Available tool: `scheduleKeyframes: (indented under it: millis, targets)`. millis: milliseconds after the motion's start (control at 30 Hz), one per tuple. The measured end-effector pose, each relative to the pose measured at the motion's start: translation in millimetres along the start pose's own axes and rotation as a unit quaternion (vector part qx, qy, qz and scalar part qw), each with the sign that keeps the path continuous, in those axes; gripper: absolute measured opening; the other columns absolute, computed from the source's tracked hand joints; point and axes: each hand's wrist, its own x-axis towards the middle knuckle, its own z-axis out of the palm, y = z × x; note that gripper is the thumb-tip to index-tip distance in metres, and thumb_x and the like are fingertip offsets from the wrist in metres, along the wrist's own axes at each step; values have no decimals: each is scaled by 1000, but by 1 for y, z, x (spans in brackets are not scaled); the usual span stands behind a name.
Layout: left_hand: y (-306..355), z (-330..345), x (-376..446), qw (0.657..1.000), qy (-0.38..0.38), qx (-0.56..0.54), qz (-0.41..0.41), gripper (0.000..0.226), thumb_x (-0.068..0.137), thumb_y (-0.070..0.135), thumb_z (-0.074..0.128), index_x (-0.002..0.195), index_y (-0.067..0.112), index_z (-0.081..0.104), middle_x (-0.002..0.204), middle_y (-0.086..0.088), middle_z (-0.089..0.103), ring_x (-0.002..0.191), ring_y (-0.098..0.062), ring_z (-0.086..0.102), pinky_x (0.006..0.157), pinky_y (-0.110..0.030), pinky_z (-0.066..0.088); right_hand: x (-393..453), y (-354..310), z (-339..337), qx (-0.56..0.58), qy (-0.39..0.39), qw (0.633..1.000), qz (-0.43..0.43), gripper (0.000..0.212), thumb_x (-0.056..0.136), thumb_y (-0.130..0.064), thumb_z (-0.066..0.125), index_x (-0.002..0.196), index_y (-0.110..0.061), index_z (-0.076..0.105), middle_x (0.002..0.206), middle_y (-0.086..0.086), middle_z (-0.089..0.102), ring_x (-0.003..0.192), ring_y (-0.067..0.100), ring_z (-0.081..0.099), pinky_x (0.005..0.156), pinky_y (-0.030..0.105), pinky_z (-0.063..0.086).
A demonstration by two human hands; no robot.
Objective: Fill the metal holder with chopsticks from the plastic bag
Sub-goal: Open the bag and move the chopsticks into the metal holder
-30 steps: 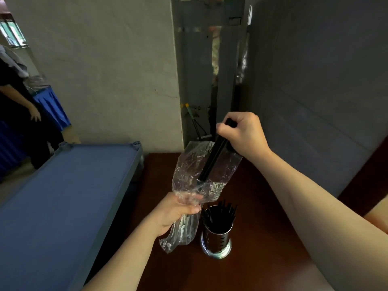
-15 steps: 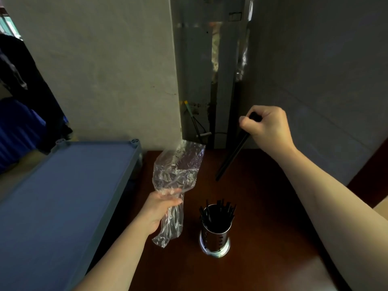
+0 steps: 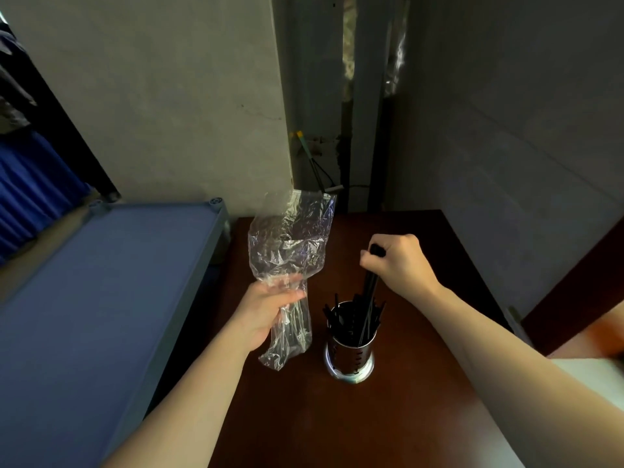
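A perforated metal holder [image 3: 349, 358] stands on the dark wooden table [image 3: 388, 417], with several black chopsticks sticking out of it. My right hand [image 3: 398, 261] is closed around the top of a bunch of black chopsticks [image 3: 368, 298] whose lower ends reach down into the holder. My left hand [image 3: 270, 312] grips a crumpled clear plastic bag [image 3: 287, 251] by its middle, upright, just left of the holder. The bag looks empty above my fist; its lower part is hard to read.
A blue cot-like surface [image 3: 101, 298] with a grey frame borders the table on the left. Grey walls and a metal post [image 3: 317, 96] with loose wires stand behind the table. Dark clothing and blue fabric [image 3: 27, 184] hang at far left.
My right hand pulled the bunch of chopsticks out of the bag, swung it right, then lowered it so the tips entered the holder. The left hand kept the bag upright.
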Motion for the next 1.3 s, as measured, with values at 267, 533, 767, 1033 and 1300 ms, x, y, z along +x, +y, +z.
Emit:
scheduleKeyframes:
  millis: [267,533,767,1033,1300]
  targets:
    - [1,-5,-3,1000,7,1,-3,31,80,7,81,102,29,80,120,2,74,110,-16,62,102,-40,39,15,-4,-15,23,12,1000,8,32,93,-17,69,67,0,61,50,9,49,40,7,40,41,23,29]
    - [3,-5,-5,1000,2,-11,-1,37,79,5,81,111,23,77,122,4,73,122,-14,59,118,-47,31,26,-20,-34,48,81,995,-37,29,93,-15,69,67,-9,61,44,-11,41,36,6,41,38,11,22]
    - [2,-7,-7,1000,0,-12,2,32,79,6,81,101,29,81,124,4,72,125,-19,58,115,-48,32,15,-26,-11,-29,50,993,-101,27,94,-12,68,71,1,62,51,8,54,41,13,47,40,28,34]
    - [-3,-11,-11,1000,8,-2,-1,32,81,7,81,103,30,80,122,5,73,123,-17,60,113,-46,34,4,-8,10,-52,5,993,-106,29,95,-12,68,70,3,61,54,17,55,44,29,51,43,40,38]
    - [-6,-12,-13,1000,9,8,-3,32,81,7,81,104,28,80,123,-3,73,116,-18,60,114,-46,33,-3,14,23,-60,-31,995,-71,29,97,-17,67,74,1,62,57,16,58,48,29,55,46,46,45]
